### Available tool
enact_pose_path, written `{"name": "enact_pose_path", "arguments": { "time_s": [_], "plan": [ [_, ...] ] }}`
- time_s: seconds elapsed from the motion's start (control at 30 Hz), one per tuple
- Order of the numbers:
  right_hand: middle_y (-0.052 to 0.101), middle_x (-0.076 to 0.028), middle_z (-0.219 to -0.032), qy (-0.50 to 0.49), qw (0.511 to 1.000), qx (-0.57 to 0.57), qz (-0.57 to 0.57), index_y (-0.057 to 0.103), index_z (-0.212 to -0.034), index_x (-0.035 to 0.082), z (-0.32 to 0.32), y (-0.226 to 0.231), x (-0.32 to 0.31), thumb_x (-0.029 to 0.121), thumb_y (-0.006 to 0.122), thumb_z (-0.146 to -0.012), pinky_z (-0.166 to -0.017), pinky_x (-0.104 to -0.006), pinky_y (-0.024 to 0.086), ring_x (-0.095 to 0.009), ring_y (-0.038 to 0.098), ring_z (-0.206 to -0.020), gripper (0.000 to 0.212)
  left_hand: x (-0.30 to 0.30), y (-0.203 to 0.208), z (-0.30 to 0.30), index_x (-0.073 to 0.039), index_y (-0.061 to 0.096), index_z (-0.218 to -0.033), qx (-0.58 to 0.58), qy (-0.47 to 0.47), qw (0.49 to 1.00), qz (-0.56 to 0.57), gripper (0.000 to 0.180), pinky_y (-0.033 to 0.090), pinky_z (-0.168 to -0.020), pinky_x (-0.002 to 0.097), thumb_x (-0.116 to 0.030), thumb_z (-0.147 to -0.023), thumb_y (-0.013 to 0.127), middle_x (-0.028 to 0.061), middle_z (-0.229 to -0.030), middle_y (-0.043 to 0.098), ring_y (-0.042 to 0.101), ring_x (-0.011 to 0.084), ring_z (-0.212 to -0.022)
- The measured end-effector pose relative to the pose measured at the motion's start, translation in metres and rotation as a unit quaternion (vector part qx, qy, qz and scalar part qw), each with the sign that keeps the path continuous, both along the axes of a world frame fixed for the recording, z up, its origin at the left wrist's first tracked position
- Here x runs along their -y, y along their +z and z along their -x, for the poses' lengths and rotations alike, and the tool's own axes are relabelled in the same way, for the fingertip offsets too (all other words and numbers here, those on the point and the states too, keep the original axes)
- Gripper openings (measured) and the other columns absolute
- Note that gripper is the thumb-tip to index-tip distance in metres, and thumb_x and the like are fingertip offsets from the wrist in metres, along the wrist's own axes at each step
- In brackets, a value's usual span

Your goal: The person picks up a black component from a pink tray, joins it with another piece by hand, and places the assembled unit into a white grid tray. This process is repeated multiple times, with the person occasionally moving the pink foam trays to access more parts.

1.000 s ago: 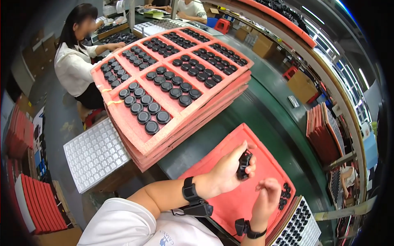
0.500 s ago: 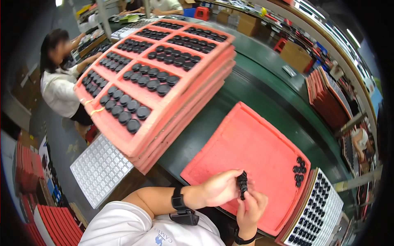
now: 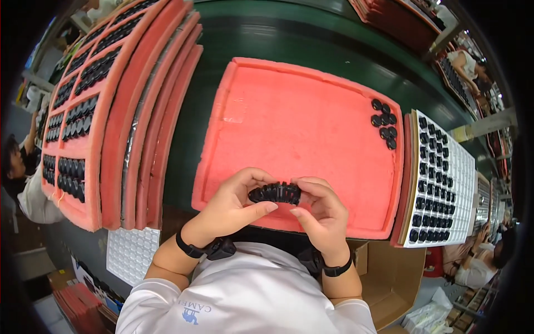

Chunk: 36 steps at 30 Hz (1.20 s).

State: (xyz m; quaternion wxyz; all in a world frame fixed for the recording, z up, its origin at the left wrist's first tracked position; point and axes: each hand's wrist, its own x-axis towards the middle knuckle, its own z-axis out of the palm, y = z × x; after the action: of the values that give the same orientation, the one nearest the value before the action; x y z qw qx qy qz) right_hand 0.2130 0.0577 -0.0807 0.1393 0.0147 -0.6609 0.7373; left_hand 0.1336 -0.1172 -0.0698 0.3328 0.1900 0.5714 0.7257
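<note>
Green table (image 3: 289, 28): pink tray (image 3: 306, 128), left foam stack (image 3: 125, 119), right white-topped stack (image 3: 463, 195).

Row of small black ribbed pieces (image 3: 275, 193): set side by side in close contact, surface dark with glossy highlights, individual boundaries partly indistinct. Pose is crosswise, near level, upper edge slightly arched. Held between the left hand (image 3: 236, 197) and right hand (image 3: 322, 209), above the near part of the pink foam tray (image 3: 306, 128).

- One camera sits on the person's head.
- It looks down, close to the bare left hand (image 3: 232, 202) and bare right hand (image 3: 325, 215).
- The white cloth shirt (image 3: 253, 289) is at the bottom.
- Edges of the rectangular pink foam tray (image 3: 306, 128) bend.
</note>
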Motion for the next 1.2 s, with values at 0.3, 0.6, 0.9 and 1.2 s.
{"name": "enact_pose_path", "arguments": {
  "time_s": [0.3,0.6,0.9,1.2],
  "plan": [
    [0.059,-0.015,-0.093,-0.042,0.956,-0.106,-0.272,0.059,-0.098,-0.001,-0.003,0.006,-0.014,0.0,0.068,-0.071,-0.07,-0.0339,0.048,-0.027,0.058,-0.082,0.028,-0.013,-0.002,-0.002,0.002,0.045,-0.109,-0.045,-0.073,0.995,0.041,0.034,0.045,-0.082,0.0271,0.0,-0.081,0.063,0.0096,-0.099,0.056,0.055,0.0133,-0.092],
    [0.059,-0.015,-0.091,-0.064,0.952,-0.075,-0.291,0.059,-0.1,-0.001,-0.024,0.004,-0.025,0.005,0.069,-0.072,-0.068,-0.0339,0.048,-0.028,0.058,-0.079,0.03,-0.031,-0.001,-0.01,0.001,0.048,-0.104,-0.066,-0.108,0.99,0.056,0.03,0.043,-0.077,0.0263,-0.002,-0.08,0.065,0.0076,-0.095,0.056,0.053,0.0122,-0.087],
    [0.059,-0.016,-0.094,-0.037,0.959,-0.033,-0.28,0.058,-0.105,-0.001,-0.03,0.006,-0.031,0.009,0.07,-0.072,-0.075,-0.0372,0.047,-0.031,0.057,-0.086,0.037,-0.022,0.001,-0.006,0.002,0.056,-0.104,-0.23,-0.121,0.959,0.114,0.026,0.046,-0.072,0.0273,-0.009,-0.083,0.064,0.007,-0.089,0.06,0.056,0.0127,-0.081],
    [0.047,-0.022,-0.12,-0.205,0.7,0.13,-0.671,0.049,-0.117,0.0,-0.079,-0.002,-0.122,0.007,0.064,-0.077,-0.093,-0.0417,0.041,-0.037,0.047,-0.109,0.043,0.052,-0.005,0.002,0.002,0.055,-0.101,-0.001,-0.28,0.954,0.107,0.018,0.045,-0.071,0.0242,-0.009,-0.087,0.058,0.0055,-0.09,0.061,0.055,0.01,-0.081]
  ]
}}
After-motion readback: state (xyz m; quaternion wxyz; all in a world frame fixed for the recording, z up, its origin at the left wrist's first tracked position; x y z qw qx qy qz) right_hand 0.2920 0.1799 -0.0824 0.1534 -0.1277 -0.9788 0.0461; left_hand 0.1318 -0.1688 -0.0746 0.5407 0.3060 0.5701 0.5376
